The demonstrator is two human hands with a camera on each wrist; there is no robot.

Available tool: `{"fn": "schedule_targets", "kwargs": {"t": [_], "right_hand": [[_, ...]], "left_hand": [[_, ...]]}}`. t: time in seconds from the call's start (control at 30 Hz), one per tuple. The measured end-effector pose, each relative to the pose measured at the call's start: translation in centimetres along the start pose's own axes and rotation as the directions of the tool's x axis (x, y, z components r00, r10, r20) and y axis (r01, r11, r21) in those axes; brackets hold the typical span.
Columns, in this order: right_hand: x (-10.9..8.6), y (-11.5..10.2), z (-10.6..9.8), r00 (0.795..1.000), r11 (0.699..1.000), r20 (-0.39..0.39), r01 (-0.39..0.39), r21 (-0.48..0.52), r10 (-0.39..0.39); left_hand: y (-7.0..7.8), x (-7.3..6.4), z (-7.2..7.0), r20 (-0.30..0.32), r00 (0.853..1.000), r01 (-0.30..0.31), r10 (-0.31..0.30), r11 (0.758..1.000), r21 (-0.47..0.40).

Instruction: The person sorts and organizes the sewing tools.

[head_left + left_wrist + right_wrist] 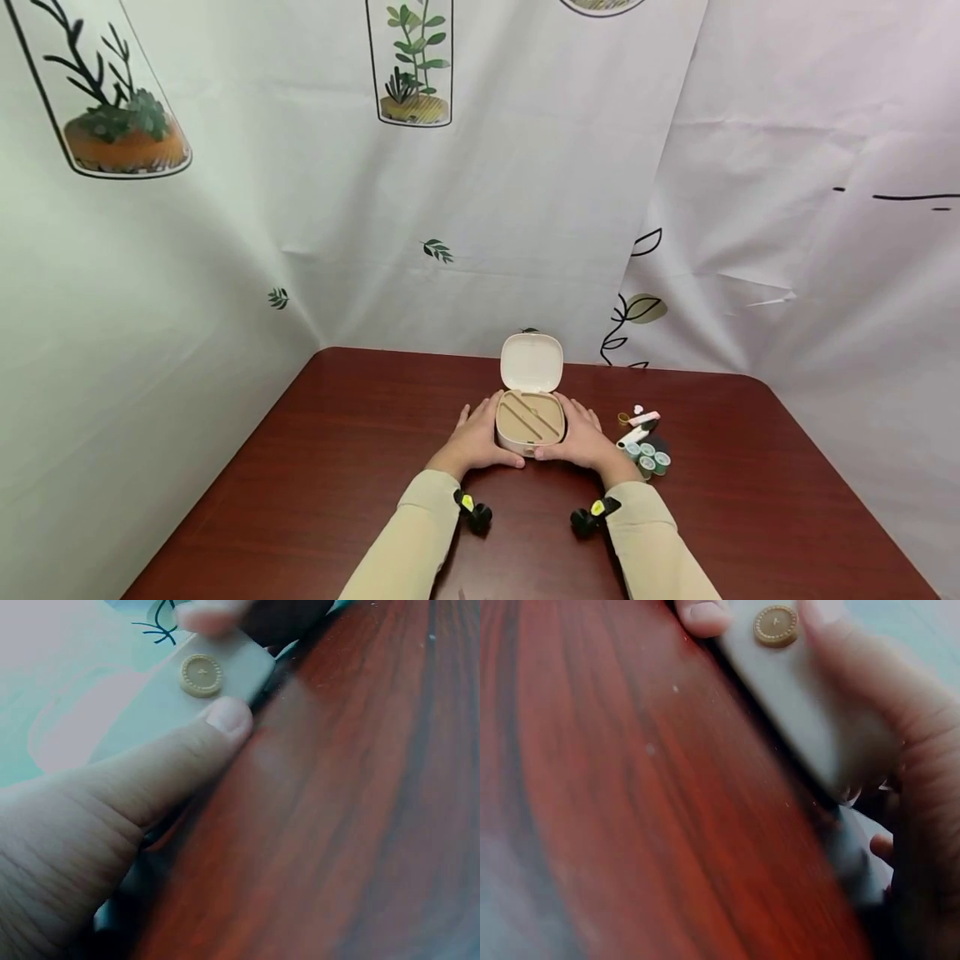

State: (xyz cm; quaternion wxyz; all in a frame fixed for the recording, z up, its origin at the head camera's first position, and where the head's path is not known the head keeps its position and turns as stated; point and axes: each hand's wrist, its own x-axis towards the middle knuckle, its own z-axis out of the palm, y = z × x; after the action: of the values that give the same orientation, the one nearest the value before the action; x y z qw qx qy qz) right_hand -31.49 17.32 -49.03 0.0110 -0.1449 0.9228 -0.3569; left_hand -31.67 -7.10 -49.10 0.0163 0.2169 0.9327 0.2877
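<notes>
A small white hinged-lid box [508, 442] stands on the table, its lid [532, 363] raised at the back. Inside lies a tan insert [546, 408] with long diagonal slots. My left hand [474, 437] grips the box's left side, thumb along the front near the bottom edge. On the opposite side my right hand [587, 437] holds it the same way, its fingers partly hidden behind the wall. Between the two thumbs sits a round gold button [201, 676] on the front face, which the right wrist view also shows.
Right of the box, past my right hand, several spools [647, 467] with green and white colouring lie grouped on the dark red table [337, 467]. Beside them are a white stick-shaped item [636, 436], a pinkish piece [645, 418] and a small ring [623, 418]. Printed cloth [525, 208] hangs behind.
</notes>
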Motion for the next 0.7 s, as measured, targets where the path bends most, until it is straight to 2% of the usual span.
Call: {"fn": "schedule_targets", "kwargs": {"t": [0.1, 0.2, 0.27, 0.33, 0.4, 0.5, 0.6, 0.7], "right_hand": [[-0.2, 0.2, 0.2, 0.999, 0.999, -0.026, 0.04, -0.025, -0.041], [-0.2, 0.3, 0.4, 0.996, 0.998, -0.056, 0.063, -0.026, -0.064], [-0.3, 0.2, 0.5, 0.995, 0.997, -0.066, 0.073, -0.021, -0.074], [-0.2, 0.2, 0.5, 0.995, 0.997, -0.068, 0.075, -0.025, -0.077], [-0.2, 0.1, 0.5, 0.995, 0.997, -0.062, 0.072, -0.026, -0.074], [-0.3, 0.0, 0.4, 0.996, 0.997, -0.06, 0.068, -0.023, -0.07], [-0.3, 0.0, 0.3, 0.996, 0.997, -0.059, 0.069, -0.02, -0.07], [-0.3, 0.1, 0.3, 0.996, 0.997, -0.054, 0.068, -0.022, -0.069]], "left_hand": [[0.6, -0.1, -1.5, 0.097, 0.995, 0.028, -0.024, 0.999, -0.038], [1.8, -0.2, -3.8, 0.178, 0.978, 0.11, -0.106, 0.994, -0.017], [2.9, 0.0, -5.2, 0.167, 0.975, 0.141, -0.145, 0.989, 0.037], [4.2, 0.4, -6.5, 0.131, 0.981, 0.132, -0.146, 0.985, 0.109], [5.4, 0.9, -7.3, 0.094, 0.99, 0.084, -0.101, 0.981, 0.175], [6.8, 2.0, -7.6, 0.085, 0.996, -0.042, 0.021, 0.968, 0.246], [7.6, 2.9, -7.0, 0.13, 0.982, -0.17, 0.136, 0.939, 0.299], [7.8, 3.6, -5.8, 0.189, 0.959, -0.263, 0.209, 0.905, 0.333]]}}
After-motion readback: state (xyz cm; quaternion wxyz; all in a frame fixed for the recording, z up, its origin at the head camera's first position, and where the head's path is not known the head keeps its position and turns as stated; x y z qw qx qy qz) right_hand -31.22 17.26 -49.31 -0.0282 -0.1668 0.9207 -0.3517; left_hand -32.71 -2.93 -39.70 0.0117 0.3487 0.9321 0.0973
